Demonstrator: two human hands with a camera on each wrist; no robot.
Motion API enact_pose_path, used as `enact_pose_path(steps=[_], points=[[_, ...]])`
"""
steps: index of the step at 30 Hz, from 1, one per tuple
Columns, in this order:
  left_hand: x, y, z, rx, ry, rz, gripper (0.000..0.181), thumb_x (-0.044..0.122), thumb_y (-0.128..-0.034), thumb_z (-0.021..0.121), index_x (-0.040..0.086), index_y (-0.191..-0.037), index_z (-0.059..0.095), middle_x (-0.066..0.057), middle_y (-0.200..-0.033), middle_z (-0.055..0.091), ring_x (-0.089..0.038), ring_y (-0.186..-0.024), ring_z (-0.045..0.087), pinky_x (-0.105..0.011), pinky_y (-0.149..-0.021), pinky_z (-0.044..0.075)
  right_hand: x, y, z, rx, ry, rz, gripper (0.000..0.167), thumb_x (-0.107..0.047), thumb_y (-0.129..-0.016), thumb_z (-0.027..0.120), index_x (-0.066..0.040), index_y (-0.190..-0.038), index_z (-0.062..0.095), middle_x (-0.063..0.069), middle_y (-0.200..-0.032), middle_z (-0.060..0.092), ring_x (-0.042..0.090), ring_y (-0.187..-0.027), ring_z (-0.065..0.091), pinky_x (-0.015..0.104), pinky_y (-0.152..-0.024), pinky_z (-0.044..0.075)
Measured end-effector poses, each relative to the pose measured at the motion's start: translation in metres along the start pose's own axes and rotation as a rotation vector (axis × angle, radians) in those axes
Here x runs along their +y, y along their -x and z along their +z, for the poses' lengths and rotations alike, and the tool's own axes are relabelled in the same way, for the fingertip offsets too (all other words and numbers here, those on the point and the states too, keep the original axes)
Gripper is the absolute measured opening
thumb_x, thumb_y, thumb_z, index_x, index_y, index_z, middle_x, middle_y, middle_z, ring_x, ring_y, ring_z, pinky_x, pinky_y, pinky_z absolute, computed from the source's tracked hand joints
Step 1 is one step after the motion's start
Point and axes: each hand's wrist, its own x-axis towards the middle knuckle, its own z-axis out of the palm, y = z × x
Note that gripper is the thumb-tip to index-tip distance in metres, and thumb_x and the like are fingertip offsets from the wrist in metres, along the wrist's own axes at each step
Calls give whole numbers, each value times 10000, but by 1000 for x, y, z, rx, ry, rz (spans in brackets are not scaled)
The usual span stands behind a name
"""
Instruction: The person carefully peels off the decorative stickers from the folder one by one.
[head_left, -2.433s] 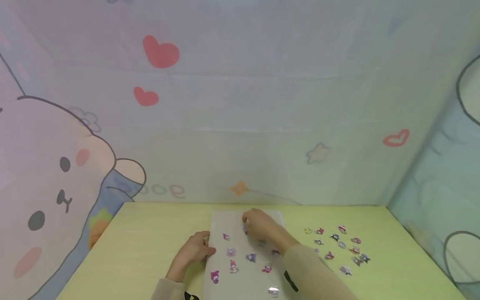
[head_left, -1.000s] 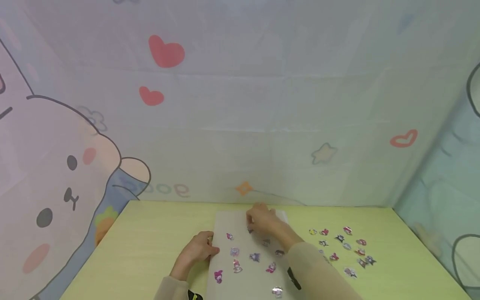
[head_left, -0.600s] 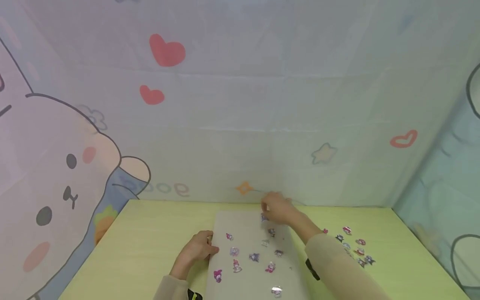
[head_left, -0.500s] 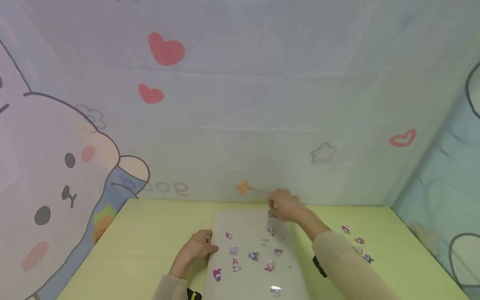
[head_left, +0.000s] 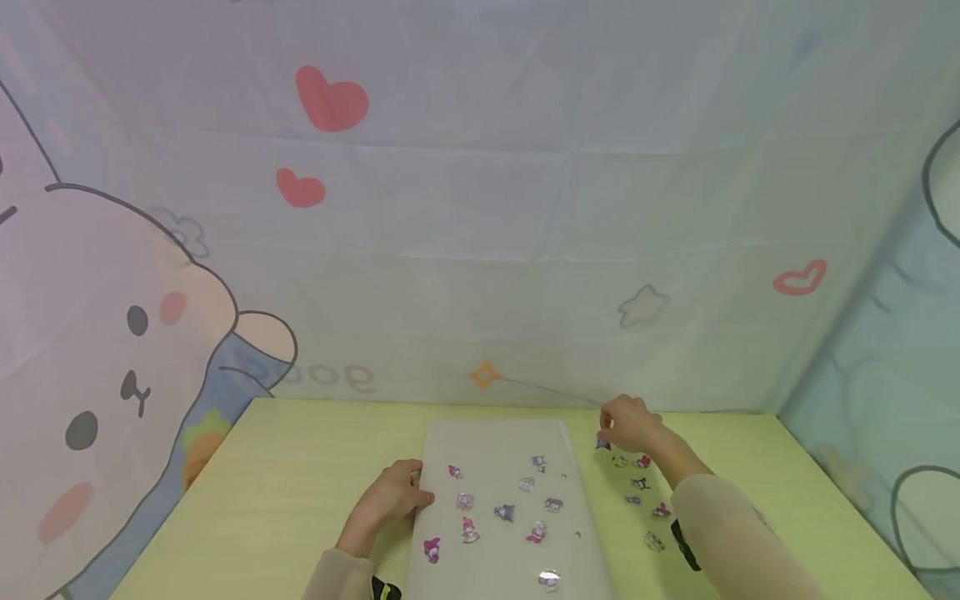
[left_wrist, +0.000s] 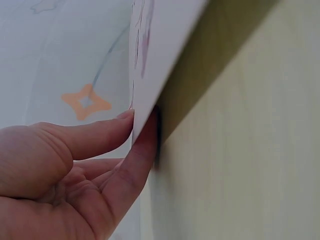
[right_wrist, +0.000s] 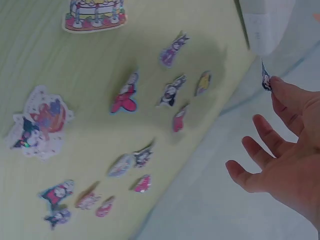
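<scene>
A white sheet (head_left: 487, 442) with several cartoon character stickers on it, one of them a blue-grey sticker (head_left: 505, 512), lies on the yellow table. My left hand (head_left: 392, 493) is at the sheet's left edge; in the left wrist view its thumb (left_wrist: 100, 137) lies on the face and a finger goes behind, pinching the edge. To the right of the sheet, my right hand (head_left: 632, 423) holds a small dark purple sticker (head_left: 603, 444) between thumb and index finger, raised off the table. The other fingers (right_wrist: 260, 150) of that hand are spread loosely.
Several loose stickers, among them a red one (head_left: 661, 510), lie on the table right of the sheet, partly behind the right sleeve (head_left: 727, 525). A printed cloth backdrop (head_left: 480, 208) rises behind the table's far edge.
My right hand has moved from above the sheet's upper part rightward past its edge, carrying the sticker to the far side of the loose ones. The left hand stays at the sheet's edge.
</scene>
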Motion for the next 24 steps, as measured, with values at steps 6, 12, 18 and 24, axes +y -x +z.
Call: enact_pose_path(steps=[6, 12, 18, 24], points=[[0, -1, 0, 1, -19, -4, 631, 11, -859, 691, -193, -1365, 374, -61, -705, 552, -137, -543, 509, -296, -555, 414, 18, -2, 13, -12, -94, 66, 125, -152, -923, 655, -83, -845, 586, 154, -1051, 606, 385, -847, 543, 541, -650, 467], [3, 1, -1, -8, -12, -18, 649, 16, -858, 694, -198, -1371, 358, -65, -739, 562, -143, -569, 528, -303, -584, 440, 24, -3, 27, 19, -174, 134, 131, -174, -940, 634, -74, -865, 595, 151, -1062, 588, 410, -916, 503, 674, -737, 386], [3, 2, -2, 2, 10, -19, 649, 10, -856, 694, -197, -1372, 359, -69, -744, 556, -143, -571, 520, -301, -587, 436, 20, -9, 33, 42, -175, 234, 143, -168, -941, 626, -73, -845, 578, 250, -1145, 506, 562, -1173, 335, 830, -883, 164], [3, 4, -1, -3, 24, -27, 645, 4, -852, 693, -189, -1374, 367, -65, -721, 560, -133, -557, 519, -294, -575, 435, 19, -11, 38, 42, -148, 322, 104, -153, -921, 651, -66, -875, 618, 303, -1188, 478, 578, -1213, 278, 828, -918, 99]])
